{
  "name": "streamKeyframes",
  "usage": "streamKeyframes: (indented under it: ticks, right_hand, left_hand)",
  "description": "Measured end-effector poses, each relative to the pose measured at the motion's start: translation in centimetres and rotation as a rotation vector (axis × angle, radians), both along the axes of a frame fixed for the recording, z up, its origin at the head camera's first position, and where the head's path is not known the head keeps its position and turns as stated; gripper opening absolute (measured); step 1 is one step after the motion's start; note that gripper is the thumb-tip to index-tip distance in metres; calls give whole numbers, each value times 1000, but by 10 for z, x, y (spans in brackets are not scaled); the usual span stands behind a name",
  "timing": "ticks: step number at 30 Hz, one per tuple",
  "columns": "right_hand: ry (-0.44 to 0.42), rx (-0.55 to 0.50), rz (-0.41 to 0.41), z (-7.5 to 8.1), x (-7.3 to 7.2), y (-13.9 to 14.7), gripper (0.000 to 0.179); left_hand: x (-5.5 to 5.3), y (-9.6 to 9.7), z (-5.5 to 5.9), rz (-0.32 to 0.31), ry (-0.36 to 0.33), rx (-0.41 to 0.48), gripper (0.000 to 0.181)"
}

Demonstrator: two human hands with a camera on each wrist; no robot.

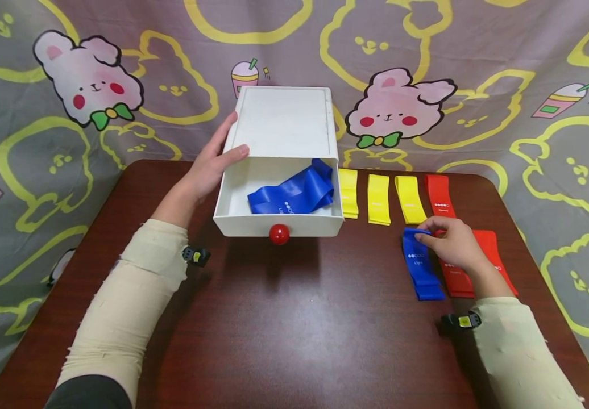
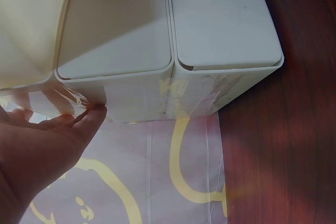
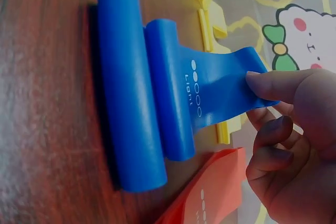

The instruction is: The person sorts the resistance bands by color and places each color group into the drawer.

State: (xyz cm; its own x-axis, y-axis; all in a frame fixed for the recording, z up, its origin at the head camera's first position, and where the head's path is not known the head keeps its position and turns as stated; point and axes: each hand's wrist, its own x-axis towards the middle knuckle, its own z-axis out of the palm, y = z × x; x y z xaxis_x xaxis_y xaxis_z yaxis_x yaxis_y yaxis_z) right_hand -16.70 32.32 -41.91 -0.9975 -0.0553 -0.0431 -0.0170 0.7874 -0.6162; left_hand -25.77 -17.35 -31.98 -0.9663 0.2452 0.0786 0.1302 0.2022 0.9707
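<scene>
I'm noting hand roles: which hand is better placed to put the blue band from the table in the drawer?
Likely the right hand: it pinches that blue band, while the left hand rests on the white box, well away from the band.

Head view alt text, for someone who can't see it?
A right hand pinches the far end of a blue band on a brown table; the left hand rests against a white box whose open drawer holds another blue band. Yellow bands and red bands lie nearby.
</scene>
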Motion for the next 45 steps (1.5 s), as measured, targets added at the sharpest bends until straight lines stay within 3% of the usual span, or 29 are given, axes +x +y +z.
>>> streamKeyframes:
  ticks: [8, 17, 34, 45]
  right_hand:
    - [88, -35, 5, 10, 5, -4, 21]
    - [132, -96, 6, 26, 9, -15, 18]
    - [294, -189, 17, 70, 12, -44, 14]
    - [402, -325, -61, 110, 11, -73, 18]
  left_hand:
    - [1, -1, 1, 6, -6, -23, 78]
    - [1, -1, 1, 10, -4, -32, 78]
    - [0, 0, 1, 6, -16, -5, 78]
    - [-1, 2, 3, 4, -11, -8, 78]
